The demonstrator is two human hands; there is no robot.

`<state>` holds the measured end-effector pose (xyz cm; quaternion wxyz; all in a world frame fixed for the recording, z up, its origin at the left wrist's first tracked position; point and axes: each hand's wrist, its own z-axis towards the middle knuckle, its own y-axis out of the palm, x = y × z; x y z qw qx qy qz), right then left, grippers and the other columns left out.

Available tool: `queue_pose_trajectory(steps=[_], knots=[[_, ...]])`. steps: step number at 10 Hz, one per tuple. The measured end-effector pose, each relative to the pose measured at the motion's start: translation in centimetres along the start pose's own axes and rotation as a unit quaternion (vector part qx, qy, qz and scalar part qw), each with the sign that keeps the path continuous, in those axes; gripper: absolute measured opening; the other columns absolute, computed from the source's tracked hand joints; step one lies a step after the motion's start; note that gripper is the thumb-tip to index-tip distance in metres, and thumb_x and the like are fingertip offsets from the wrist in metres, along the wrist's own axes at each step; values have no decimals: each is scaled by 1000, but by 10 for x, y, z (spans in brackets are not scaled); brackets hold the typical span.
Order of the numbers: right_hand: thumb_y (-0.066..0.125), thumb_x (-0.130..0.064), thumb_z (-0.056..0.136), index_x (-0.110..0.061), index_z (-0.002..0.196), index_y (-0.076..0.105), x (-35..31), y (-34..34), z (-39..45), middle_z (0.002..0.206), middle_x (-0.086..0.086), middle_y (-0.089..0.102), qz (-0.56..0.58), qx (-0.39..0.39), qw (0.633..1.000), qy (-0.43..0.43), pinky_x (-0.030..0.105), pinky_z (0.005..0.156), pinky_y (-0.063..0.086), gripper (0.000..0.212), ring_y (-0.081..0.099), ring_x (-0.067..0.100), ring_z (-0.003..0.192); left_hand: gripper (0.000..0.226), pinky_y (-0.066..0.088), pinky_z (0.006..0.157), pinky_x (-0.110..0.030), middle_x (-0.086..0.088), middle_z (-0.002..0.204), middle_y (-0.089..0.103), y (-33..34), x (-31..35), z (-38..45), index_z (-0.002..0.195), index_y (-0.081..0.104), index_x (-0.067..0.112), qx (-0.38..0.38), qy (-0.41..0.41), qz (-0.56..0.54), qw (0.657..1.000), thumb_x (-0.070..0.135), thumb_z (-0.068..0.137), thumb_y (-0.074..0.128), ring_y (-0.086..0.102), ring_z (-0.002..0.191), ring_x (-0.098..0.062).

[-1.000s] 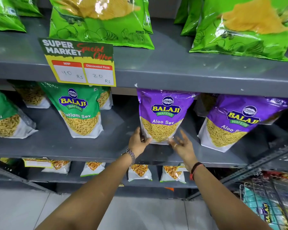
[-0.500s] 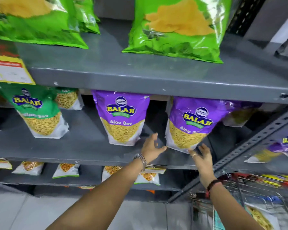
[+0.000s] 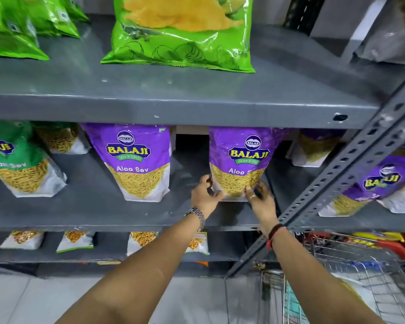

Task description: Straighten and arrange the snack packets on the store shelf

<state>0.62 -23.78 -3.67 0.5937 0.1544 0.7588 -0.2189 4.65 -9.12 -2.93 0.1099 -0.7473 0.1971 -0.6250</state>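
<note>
Two purple Balaji Aloo Sev packets stand upright on the grey middle shelf point(image 3: 103, 213). The right packet point(image 3: 241, 157) has both my hands on its lower corners: my left hand point(image 3: 205, 197) grips the bottom left, my right hand point(image 3: 261, 199) the bottom right. The left purple packet point(image 3: 136, 160) stands free about a hand's width away. A green Ratlami Sev packet point(image 3: 17, 164) leans at the far left, with another green one point(image 3: 59, 139) behind it. More purple packets point(image 3: 313, 148) sit further back on the right.
Green potato wafer bags point(image 3: 180, 33) lie on the top shelf. Small snack packets point(image 3: 75, 240) line the bottom shelf. A perforated grey upright point(image 3: 341, 178) slants across the right. Beyond it stand more purple packets point(image 3: 381, 183) and, lower, a wire trolley point(image 3: 351, 277).
The view has swung right. Both hands left the left purple packet, moved right, and closed on the bottom of the right purple packet.
</note>
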Motion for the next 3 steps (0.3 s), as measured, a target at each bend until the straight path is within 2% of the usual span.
queue_pose_trajectory(steps=[1,2,3], knots=[[56,-13,88,-6,132,42,-8,-2,-2,132,13,55,-5,-5,1000,6,37,105,40,47,53,23,118,69,46,89,-29,-13,130,59,-1,3,-1,132,40,12,-20,-3,18,1000,29,73,71,59,115,-27],[49,-11,91,-4,131,43,-6,-3,-7,131,14,54,-47,12,998,-33,30,100,36,41,51,20,116,69,45,96,-34,-12,141,49,-11,-4,-11,138,32,9,-24,56,105,993,36,82,60,53,123,-27],[38,-3,91,-4,127,48,-6,-14,-32,128,16,56,-68,50,989,-124,18,95,33,37,50,20,119,53,44,103,-40,-5,146,43,-29,-19,-35,139,33,18,76,167,169,968,35,90,46,42,134,-25]])
